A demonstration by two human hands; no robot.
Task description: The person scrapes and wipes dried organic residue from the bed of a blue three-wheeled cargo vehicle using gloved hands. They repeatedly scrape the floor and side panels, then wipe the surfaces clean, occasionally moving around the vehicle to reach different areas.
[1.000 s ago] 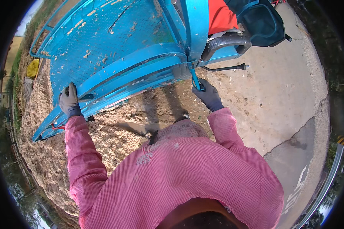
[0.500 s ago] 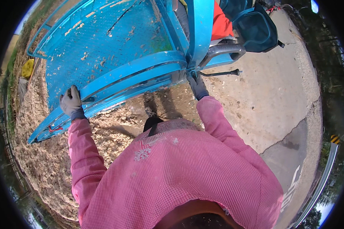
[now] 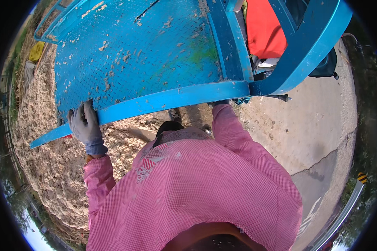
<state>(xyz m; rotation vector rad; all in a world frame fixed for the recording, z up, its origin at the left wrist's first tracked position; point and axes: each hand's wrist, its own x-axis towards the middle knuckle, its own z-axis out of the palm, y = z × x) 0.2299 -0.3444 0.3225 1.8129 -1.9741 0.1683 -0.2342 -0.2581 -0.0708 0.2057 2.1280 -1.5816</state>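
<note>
Head view: the gloved left hand [image 3: 86,125] lies across the left part of the blue top rail [image 3: 171,99], fingers slightly spread and reaching over it; I cannot tell whether they grip. The right hand [image 3: 220,103] is mostly hidden beneath the rail's right part, only its cuff edge showing, so I cannot tell how its fingers stand. The rail runs left to right along the near side of the blue cargo bed [image 3: 151,54], whose textured floor carries scattered pale dirt. A wide blue curved bar [image 3: 310,50] rises at the right, with red cloth [image 3: 264,31] beyond it. Rough ground [image 3: 42,167] lies left, concrete pavement [image 3: 297,134] right.
</note>
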